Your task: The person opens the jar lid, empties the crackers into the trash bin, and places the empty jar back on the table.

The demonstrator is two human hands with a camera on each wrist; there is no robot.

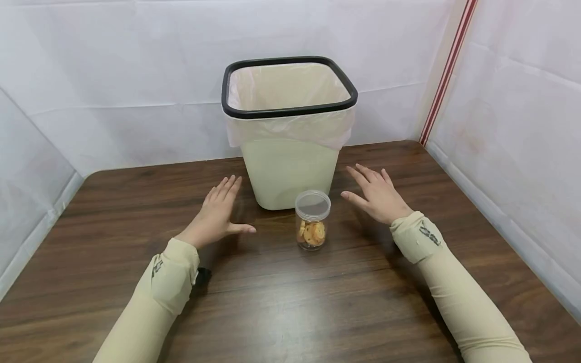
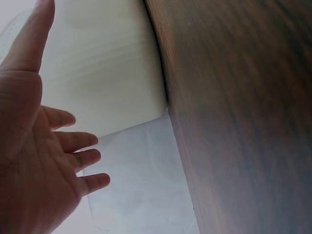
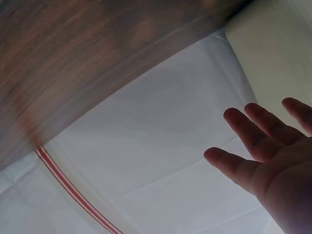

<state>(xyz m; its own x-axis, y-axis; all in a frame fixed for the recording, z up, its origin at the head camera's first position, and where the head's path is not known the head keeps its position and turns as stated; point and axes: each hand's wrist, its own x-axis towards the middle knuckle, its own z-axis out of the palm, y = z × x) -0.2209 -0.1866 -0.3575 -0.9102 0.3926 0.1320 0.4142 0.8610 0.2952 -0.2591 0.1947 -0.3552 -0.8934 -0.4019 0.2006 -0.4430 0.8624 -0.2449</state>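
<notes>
A clear plastic jar (image 1: 312,222) with a pale screw lid stands upright on the table, round golden cookies (image 1: 313,233) inside it. Right behind it is a cream trash can (image 1: 290,171) with a black rim and a thin liner folded over its edge. To the left of the jar, my left hand (image 1: 215,214) is held with fingers straight and thumb spread, holding nothing. My right hand (image 1: 374,196) is on the other side, fingers extended and apart, also holding nothing. In the left wrist view the left palm (image 2: 44,161) faces the can's side.
The dark wood-grain table (image 1: 272,302) has rounded far corners. White sheeting (image 1: 136,75) hangs behind it and at both sides, with a red-striped strip (image 1: 447,75) at the back right corner. A small black object (image 1: 201,276) shows beside the left wrist.
</notes>
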